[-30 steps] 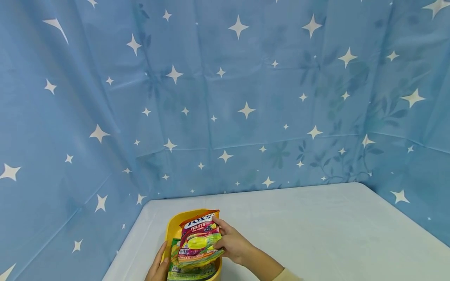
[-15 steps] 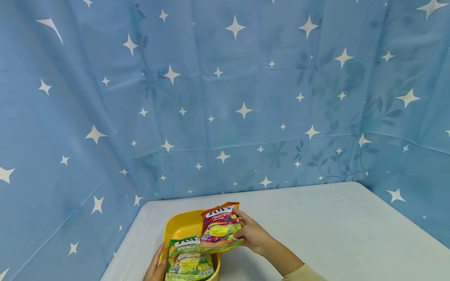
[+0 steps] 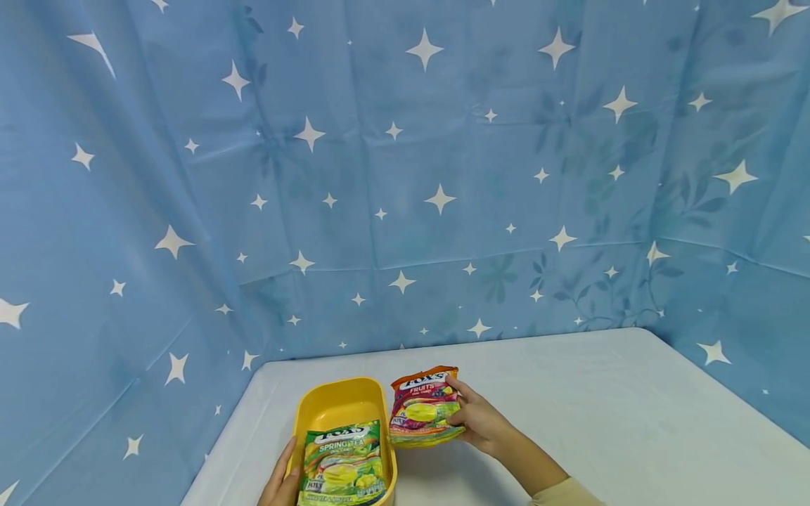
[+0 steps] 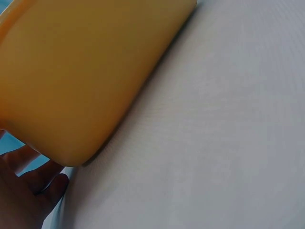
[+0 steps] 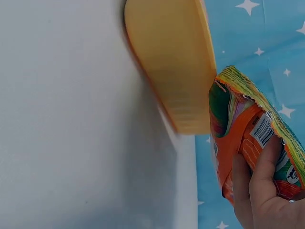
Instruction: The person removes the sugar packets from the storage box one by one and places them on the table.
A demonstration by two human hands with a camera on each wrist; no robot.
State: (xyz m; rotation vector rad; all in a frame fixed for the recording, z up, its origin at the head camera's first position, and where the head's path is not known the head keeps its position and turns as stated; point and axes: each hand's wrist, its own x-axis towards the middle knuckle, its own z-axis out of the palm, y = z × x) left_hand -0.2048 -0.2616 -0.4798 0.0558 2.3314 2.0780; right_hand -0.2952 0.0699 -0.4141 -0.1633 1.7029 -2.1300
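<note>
Tub (image 3: 340, 404), yellow and long with rounded corners, sits towards the left side of the white table (image 3: 538, 407) in the head view, and a green candy bag (image 3: 342, 467) marked Spring Tea lies inside its near half, printed face up, with the tub's yellow floor bare beyond it. The left hand (image 3: 280, 481) rests against the tub's left wall, its fingers fairly straight along the outside. Just right of the tub is a red and orange candy bag (image 3: 419, 414) marked Fruits; the right hand (image 3: 487, 427) pinches its right edge between fingers and thumb, with a cream sleeve (image 3: 566, 493) farther right. Behind the tub hangs a blue curtain (image 3: 443, 169) printed with white stars. From the left wrist, the tub's outer wall takes up the upper left, the left hand's fingers reach to the corner at its lower end, and the table spreads out from its base. From the right wrist, the Fruits bag shows its back and barcode just beside the tub's end, about level with the rim and clear of the table, two right-hand fingers pressed across it; a soft shadow (image 5: 147, 167) falls on the table next to the tub.
</note>
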